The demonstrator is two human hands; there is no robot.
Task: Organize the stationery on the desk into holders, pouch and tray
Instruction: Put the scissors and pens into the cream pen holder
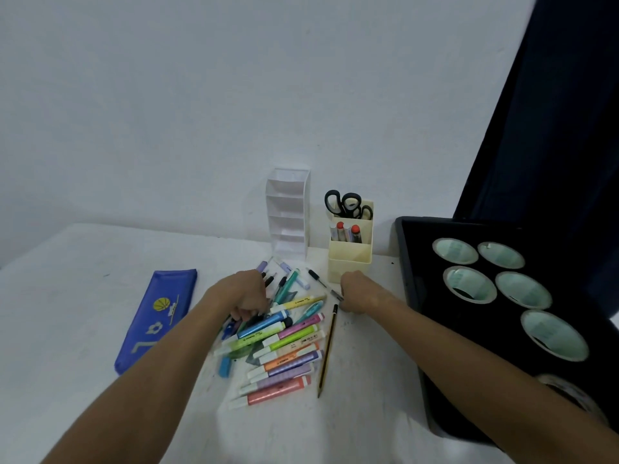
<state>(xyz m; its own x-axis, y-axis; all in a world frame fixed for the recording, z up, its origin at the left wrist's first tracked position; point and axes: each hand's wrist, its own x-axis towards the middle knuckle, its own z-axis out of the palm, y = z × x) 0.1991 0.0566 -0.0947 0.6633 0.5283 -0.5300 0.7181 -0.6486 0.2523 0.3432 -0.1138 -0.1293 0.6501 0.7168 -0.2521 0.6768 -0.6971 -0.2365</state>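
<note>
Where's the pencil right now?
In the head view the pencil lies on the desk, along the right edge of the marker pile, just below the right hand.

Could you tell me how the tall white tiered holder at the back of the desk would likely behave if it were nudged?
The white tiered holder stands tall on a narrow base, so it could probably tip. Its shelves look empty, so it is likely light and may slide easily. It stands close to the wall, which might stop a backward fall.
</note>
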